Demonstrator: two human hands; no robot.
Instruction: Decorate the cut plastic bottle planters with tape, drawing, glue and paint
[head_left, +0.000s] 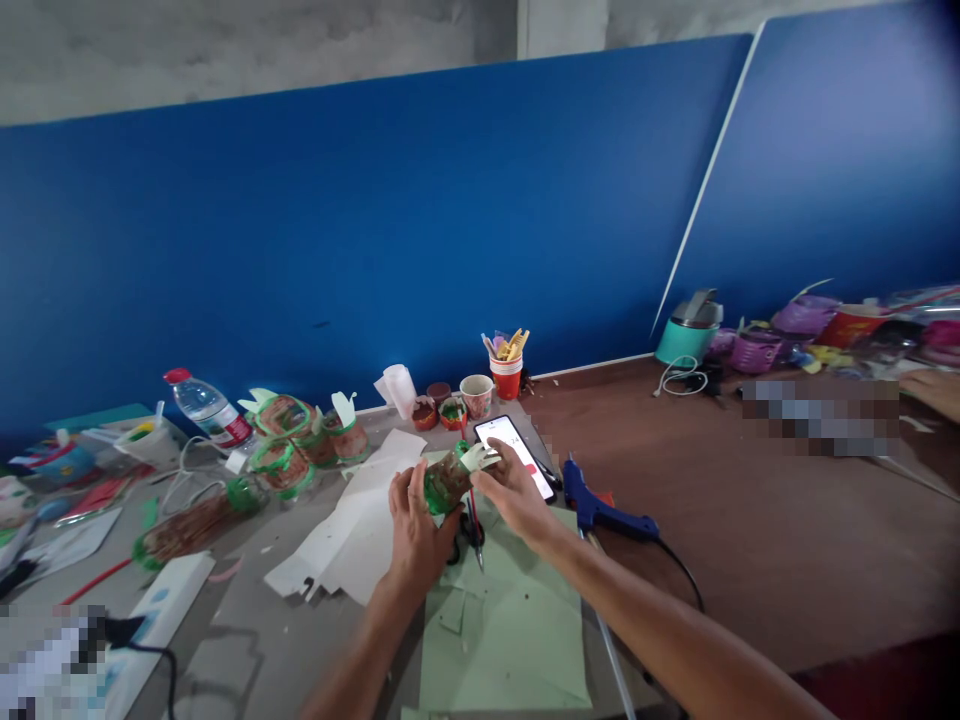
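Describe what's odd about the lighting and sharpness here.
Head view: pale sheen on the blue partition, upper right; far top-right corner darkened; phone screen bright; left forearm softly blurred; pixelated patches at lower left and right, hiding what lies there.

Glue gun (611, 515) close beside the right forearm (637, 600).
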